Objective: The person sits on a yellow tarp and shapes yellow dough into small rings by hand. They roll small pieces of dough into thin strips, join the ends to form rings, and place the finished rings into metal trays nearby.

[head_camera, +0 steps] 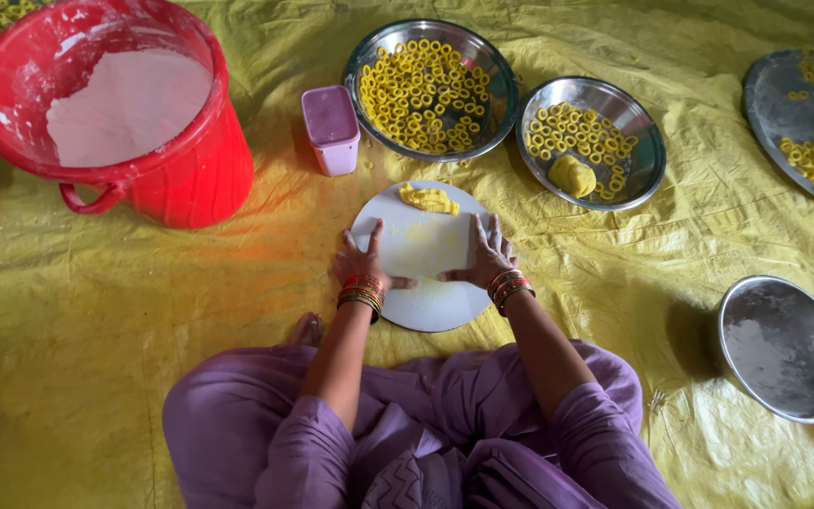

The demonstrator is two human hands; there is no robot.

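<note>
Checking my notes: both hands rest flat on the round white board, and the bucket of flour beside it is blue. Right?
Not quite: the head view shows the bucket is red. The left hand and right hand do rest flat on the round white board.

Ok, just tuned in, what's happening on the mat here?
A person sits on a yellow sheet with both hands flat on a round white board: left hand, right hand. A piece of yellow dough lies at the board's far edge. Beyond it, two steel bowls hold small dough rings, one also a dough lump. A red bucket of flour stands to the left.
</note>
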